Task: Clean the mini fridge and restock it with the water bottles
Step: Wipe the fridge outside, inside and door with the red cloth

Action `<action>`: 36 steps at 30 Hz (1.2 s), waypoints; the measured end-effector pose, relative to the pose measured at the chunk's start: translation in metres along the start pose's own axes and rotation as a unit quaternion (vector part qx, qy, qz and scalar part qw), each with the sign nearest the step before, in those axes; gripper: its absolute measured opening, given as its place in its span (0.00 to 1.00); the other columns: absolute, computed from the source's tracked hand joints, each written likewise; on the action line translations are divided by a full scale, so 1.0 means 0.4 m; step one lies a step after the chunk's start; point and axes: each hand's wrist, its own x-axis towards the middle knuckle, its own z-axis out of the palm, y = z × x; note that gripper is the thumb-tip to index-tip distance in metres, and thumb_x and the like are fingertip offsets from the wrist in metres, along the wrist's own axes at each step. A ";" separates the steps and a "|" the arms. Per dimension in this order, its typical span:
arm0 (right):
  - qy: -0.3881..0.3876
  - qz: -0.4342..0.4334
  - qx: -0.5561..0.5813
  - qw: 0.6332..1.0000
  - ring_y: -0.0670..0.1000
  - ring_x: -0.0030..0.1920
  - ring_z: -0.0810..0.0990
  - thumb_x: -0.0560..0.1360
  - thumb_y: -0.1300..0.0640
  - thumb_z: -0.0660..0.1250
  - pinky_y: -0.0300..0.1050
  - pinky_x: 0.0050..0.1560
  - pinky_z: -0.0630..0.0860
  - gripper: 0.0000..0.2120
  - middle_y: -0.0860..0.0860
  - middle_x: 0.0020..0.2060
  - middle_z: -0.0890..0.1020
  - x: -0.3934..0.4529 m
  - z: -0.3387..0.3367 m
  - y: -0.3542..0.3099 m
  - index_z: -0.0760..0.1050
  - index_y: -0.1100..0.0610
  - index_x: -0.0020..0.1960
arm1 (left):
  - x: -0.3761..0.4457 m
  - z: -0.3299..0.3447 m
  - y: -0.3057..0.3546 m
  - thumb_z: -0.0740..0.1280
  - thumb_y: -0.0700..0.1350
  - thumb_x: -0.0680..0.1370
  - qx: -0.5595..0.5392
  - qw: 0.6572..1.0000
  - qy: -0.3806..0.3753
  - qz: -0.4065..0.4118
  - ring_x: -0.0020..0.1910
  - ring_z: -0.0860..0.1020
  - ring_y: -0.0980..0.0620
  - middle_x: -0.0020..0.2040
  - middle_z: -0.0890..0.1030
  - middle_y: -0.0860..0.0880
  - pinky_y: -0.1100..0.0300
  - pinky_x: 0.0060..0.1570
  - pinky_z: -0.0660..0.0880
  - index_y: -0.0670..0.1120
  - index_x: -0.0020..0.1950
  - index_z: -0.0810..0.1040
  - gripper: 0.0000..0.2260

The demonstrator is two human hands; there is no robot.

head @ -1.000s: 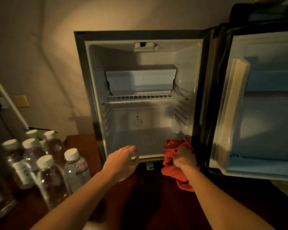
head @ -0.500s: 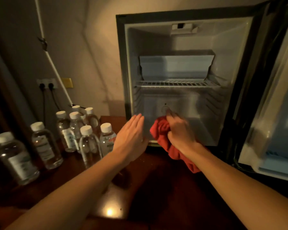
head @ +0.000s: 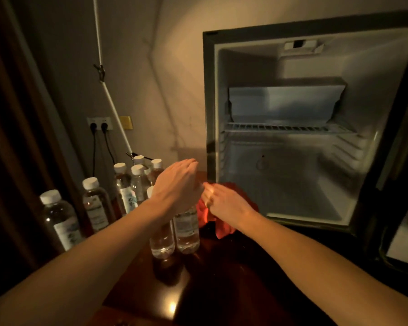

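Fridge: door swung wide to the right, cavity bare, 1 wire shelf across the middle. We judge the wiping near done and the restock about to start.

Worktop: dark glossy wood, carrying fridge, bottles and cloth.

Bottles: at least 8, white caps, clustered left of the fridge; 2 stand nearest us, directly under the left hand.

Left hand: hovering above those 2 bottles, fingers curled downward, holding nothing we can see.

Right hand: lying on the cloth just beside the left hand; whether its fingers grip or merely rest we cannot tell.

Cloth: red, bunched on the worktop at the fridge's front left corner.

Handling note: we would set the cloth well aside first so it does not snag a bottle, grip 1 bottle round the body rather than the cap, lift clear of its neighbour, and stand it at the back of the fridge floor, filling forward.
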 end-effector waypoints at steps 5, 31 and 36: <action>-0.001 0.020 -0.092 0.996 0.51 0.68 0.71 0.74 0.50 0.48 0.45 0.68 0.66 0.27 0.51 0.64 0.77 -0.034 0.086 -0.039 0.77 0.55 0.64 | 0.008 0.015 0.017 0.65 0.46 0.74 -0.016 0.999 0.017 0.033 0.58 0.78 0.44 0.58 0.80 0.44 0.54 0.60 0.71 0.42 0.59 0.78 0.16; -0.209 0.190 -0.022 0.959 0.66 0.64 0.72 0.63 0.43 0.74 0.69 0.46 0.76 0.35 0.55 0.67 0.73 -0.560 0.007 0.087 0.71 0.46 0.69 | -0.015 0.137 0.226 0.61 0.48 0.77 -0.080 0.989 -0.020 0.120 0.54 0.77 0.51 0.52 0.79 0.51 0.60 0.56 0.71 0.48 0.50 0.73 0.05; -0.221 0.195 -0.080 0.952 0.64 0.60 0.74 0.63 0.54 0.77 0.60 0.40 0.78 0.22 0.55 0.63 0.76 -0.531 0.030 0.100 0.81 0.53 0.57 | -0.021 0.184 0.263 0.60 0.50 0.79 -0.078 0.988 -0.049 0.122 0.63 0.74 0.52 0.63 0.78 0.50 0.59 0.66 0.68 0.46 0.64 0.75 0.15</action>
